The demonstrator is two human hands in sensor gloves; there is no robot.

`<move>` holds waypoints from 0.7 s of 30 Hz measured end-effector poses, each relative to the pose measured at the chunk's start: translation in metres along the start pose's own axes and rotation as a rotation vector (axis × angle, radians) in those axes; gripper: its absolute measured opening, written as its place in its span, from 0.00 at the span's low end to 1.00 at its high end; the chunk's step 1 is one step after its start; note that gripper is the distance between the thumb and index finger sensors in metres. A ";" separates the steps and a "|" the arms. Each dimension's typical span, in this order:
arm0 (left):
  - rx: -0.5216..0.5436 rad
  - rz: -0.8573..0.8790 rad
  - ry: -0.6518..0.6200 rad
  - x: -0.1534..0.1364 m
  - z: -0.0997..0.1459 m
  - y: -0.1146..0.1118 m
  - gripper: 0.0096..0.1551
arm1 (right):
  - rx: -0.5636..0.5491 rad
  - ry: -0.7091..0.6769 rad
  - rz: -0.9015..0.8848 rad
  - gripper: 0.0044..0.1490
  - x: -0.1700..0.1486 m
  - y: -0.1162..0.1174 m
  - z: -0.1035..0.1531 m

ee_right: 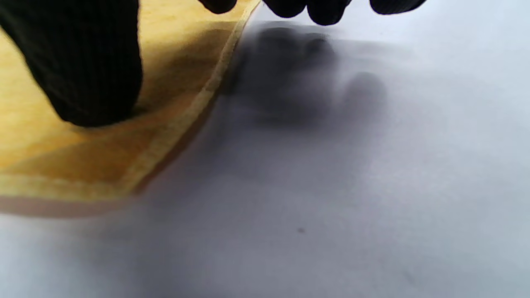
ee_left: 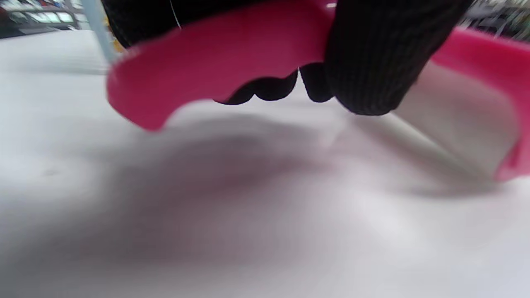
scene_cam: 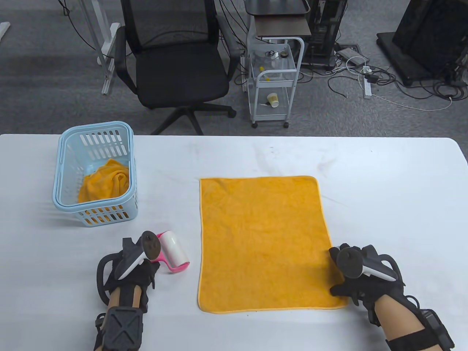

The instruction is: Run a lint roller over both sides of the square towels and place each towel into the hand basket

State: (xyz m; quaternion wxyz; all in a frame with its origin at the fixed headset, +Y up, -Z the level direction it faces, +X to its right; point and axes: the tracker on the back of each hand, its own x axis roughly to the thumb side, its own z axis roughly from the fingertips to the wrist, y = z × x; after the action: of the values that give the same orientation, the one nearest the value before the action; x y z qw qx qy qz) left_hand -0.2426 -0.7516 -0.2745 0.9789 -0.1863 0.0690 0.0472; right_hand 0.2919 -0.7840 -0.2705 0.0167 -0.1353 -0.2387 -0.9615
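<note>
**Towel pinned flat, roller in hand**

Left hand (scene_cam: 133, 267) curled its grip round the pink lint roller (scene_cam: 172, 252), at 9 o'clock of the orange towel (scene_cam: 261, 243). Right hand (scene_cam: 356, 276), fingers relaxed, pressed the towel's 4 o'clock corner, likely anchoring it for rolling. One towel already lay in the basket (scene_cam: 95, 172) at 10 o'clock on the desk (scene_cam: 384, 182).

— What does the person wear?
— Black knit gloves on the left hand (scene_cam: 140, 268) and the right hand (scene_cam: 353, 281), each topped by a grey-and-white tracker with a dark round disc at twelve o'clock.
— And the forearms?
— Black straps, a cross-ribbed black pad on the left
</note>
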 end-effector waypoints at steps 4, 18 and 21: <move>0.063 0.030 -0.211 0.066 0.023 0.031 0.26 | 0.006 0.001 -0.016 0.69 -0.001 0.001 0.000; -0.118 -0.183 -0.655 0.254 0.031 -0.035 0.35 | 0.009 0.007 -0.015 0.69 -0.002 0.001 0.000; -0.134 -0.241 -0.627 0.250 0.025 -0.047 0.35 | 0.007 0.007 -0.010 0.69 -0.002 0.001 0.000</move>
State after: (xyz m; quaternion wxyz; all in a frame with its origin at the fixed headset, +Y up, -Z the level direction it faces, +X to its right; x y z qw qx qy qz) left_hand 0.0122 -0.7687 -0.2725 0.9366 -0.2335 -0.2610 -0.0093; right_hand 0.2935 -0.7851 -0.2709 0.0133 -0.1306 -0.2426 -0.9612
